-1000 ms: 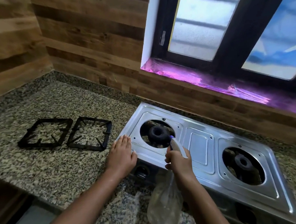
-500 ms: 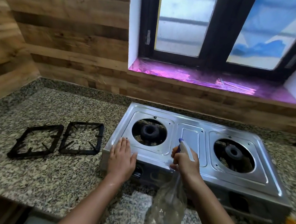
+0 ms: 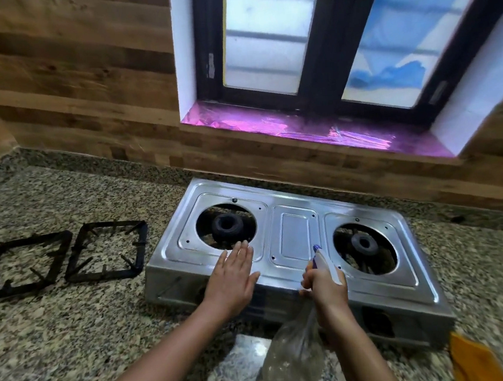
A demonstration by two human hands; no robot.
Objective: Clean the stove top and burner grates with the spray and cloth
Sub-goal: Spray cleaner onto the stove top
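Now right hand (image 3: 324, 287) grips clear spray bottle (image 3: 294, 361); left hand (image 3: 232, 279) flat, fingers spread, on stove (image 3: 291, 238).

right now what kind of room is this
Most likely a home kitchen: a two-burner stainless steel gas stove sits on a speckled granite counter, with two black square burner grates lifted off beside it, under a dark-framed window.

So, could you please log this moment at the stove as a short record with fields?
stove top: steel stove on the granite counter, both burners bare
grates: two black grates on the counter, left of the stove
left hand: left hand flat on the stove's front left
right hand: right hand gripping the spray bottle, nozzle toward the stove
cloth: orange cloth at the stove's near right corner
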